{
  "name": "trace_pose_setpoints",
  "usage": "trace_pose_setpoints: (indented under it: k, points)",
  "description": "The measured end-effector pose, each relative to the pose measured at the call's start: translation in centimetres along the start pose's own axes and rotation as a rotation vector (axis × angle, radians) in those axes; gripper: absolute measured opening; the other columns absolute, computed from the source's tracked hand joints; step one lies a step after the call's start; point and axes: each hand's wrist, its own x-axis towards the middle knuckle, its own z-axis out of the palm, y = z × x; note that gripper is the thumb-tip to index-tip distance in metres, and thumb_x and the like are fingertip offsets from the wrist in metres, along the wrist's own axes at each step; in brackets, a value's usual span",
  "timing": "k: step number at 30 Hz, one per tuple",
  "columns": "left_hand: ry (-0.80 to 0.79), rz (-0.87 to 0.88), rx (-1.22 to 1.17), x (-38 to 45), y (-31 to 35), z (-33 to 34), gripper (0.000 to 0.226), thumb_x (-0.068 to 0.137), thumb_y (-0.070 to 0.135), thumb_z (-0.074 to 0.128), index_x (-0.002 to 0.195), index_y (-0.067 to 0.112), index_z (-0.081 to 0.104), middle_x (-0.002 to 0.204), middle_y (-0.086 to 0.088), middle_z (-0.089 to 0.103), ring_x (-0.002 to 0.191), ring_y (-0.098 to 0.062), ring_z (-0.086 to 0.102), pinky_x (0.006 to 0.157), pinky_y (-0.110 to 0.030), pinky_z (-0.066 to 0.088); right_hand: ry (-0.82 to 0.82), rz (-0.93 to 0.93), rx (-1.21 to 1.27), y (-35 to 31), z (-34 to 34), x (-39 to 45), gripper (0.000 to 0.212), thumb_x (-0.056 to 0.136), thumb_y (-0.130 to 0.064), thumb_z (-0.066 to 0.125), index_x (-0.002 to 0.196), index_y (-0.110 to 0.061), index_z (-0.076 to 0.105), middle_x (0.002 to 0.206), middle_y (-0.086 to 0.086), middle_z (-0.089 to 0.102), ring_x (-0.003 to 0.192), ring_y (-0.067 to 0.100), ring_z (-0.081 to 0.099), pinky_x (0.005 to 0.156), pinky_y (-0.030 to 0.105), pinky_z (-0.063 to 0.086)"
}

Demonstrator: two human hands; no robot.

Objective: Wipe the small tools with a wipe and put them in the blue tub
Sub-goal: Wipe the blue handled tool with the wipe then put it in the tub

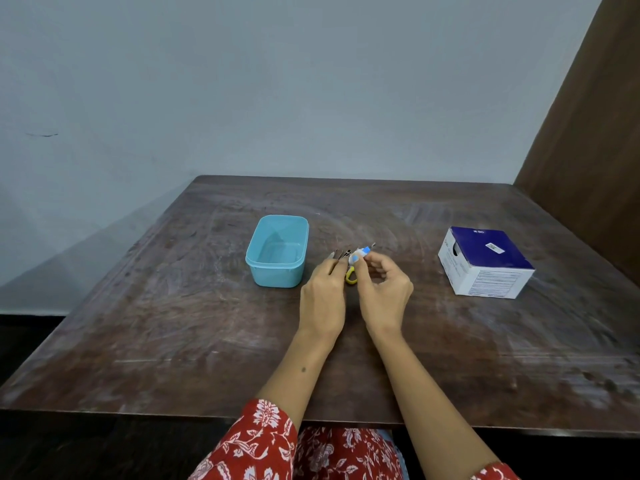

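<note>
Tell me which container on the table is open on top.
The light blue tub, left of the hands, lidless and empty. The blue-and-white carton on the right is closed on top.

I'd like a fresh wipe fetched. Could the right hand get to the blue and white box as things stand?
Probably yes: the table between the right hand and the blue and white box is bare, but that hand already pinches a small packet.

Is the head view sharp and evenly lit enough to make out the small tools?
Head view: soft, even light, no hard shadows; dull sheen on the table; wide-angle bending at the edges; tools between the left hand and right hand are tiny and blurred.
</note>
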Motion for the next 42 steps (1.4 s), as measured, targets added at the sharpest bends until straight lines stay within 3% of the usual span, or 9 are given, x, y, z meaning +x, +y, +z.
trace_pose_setpoints:
  k: [4,10,15,19,24,28,35,40,42]
  points:
    - [-0.013,0.029,0.026,-0.05,0.12,0.06,0.043,0.065,-0.016,0.064,0.106,-0.003,0.065,0.095,-0.019,0.068,0.092,-0.037,0.067,0.064,-0.043,0.059,0.128,0.003,0.053,0.02,-0.12,0.12,0.009,0.083,-0.013,0.069,0.091,-0.013,0.071,0.082,0.001,0.072,0.075,0.011,0.067,0.071,0.023,0.052]
    - [-0.002,0.013,0.011,-0.09,0.05,-0.07,0.042,0.067,-0.015,0.062,0.107,-0.001,0.065,0.094,-0.018,0.068,0.091,-0.037,0.067,0.067,-0.042,0.059,0.054,0.011,0.058,-0.07,0.01,0.02,0.007,0.082,-0.012,0.07,0.085,-0.018,0.071,0.078,-0.001,0.071,0.07,0.008,0.066,0.067,0.016,0.05]
    - [-0.013,0.026,0.021,-0.13,0.12,-0.01,0.043,0.068,-0.015,0.063,0.109,-0.002,0.065,0.096,-0.017,0.068,0.092,-0.037,0.067,0.069,-0.043,0.059,0.16,0.034,0.09,-0.11,-0.13,0.23,0.01,0.081,-0.011,0.07,0.091,-0.011,0.072,0.081,0.004,0.072,0.074,0.012,0.068,0.07,0.021,0.053]
    - [-0.025,0.011,0.003,-0.13,-0.06,0.0,0.043,0.071,-0.013,0.063,0.112,0.0,0.065,0.098,-0.017,0.068,0.094,-0.036,0.066,0.072,-0.043,0.058,0.104,0.06,0.102,-0.03,0.0,0.24,0.009,0.081,-0.008,0.07,0.09,-0.009,0.072,0.078,0.001,0.072,0.071,0.012,0.068,0.069,0.025,0.055]
    - [0.007,0.001,-0.044,-0.07,-0.08,0.06,0.031,0.086,0.005,0.049,0.113,0.001,0.064,0.104,-0.017,0.068,0.1,-0.035,0.064,0.079,-0.043,0.057,0.143,0.05,0.079,-0.27,-0.22,0.19,0.01,0.081,-0.009,0.07,0.091,-0.008,0.072,0.077,-0.001,0.071,0.07,0.008,0.066,0.068,0.025,0.054]
    - [-0.017,-0.022,-0.056,-0.03,-0.12,0.16,0.032,0.084,-0.003,0.057,0.115,0.002,0.063,0.105,-0.017,0.067,0.096,-0.033,0.064,0.083,-0.044,0.055,0.179,0.054,0.075,-0.53,-0.31,0.19,0.009,0.08,-0.011,0.07,0.089,-0.014,0.071,0.075,-0.007,0.069,0.068,0.004,0.063,0.069,0.027,0.053]
    - [0.001,0.026,-0.105,-0.09,-0.12,0.06,0.034,0.077,-0.008,0.054,0.108,0.001,0.065,0.097,-0.018,0.067,0.093,-0.038,0.065,0.076,-0.043,0.057,0.042,0.052,0.064,0.0,-0.05,0.0,0.01,0.078,-0.011,0.073,0.085,-0.017,0.072,0.077,-0.001,0.072,0.071,0.015,0.068,0.072,0.039,0.057]
    - [0.104,-0.018,-0.267,0.1,-0.36,-0.03,0.024,0.081,-0.002,0.056,0.099,0.004,0.07,0.083,-0.011,0.068,0.073,-0.018,0.063,0.077,-0.032,0.053,-0.038,0.012,0.032,0.25,-0.02,-0.25,0.008,0.079,-0.016,0.074,0.087,-0.018,0.073,0.079,-0.001,0.072,0.07,0.014,0.068,0.071,0.044,0.057]
    - [0.116,-0.071,-0.381,-0.11,-0.16,-0.14,0.024,0.079,-0.004,0.061,0.099,0.005,0.071,0.085,-0.008,0.07,0.078,-0.012,0.061,0.075,-0.021,0.05,-0.001,0.014,0.043,0.22,-0.03,-0.22,0.008,0.079,-0.017,0.073,0.086,-0.022,0.072,0.079,-0.001,0.072,0.071,0.015,0.068,0.072,0.045,0.056]
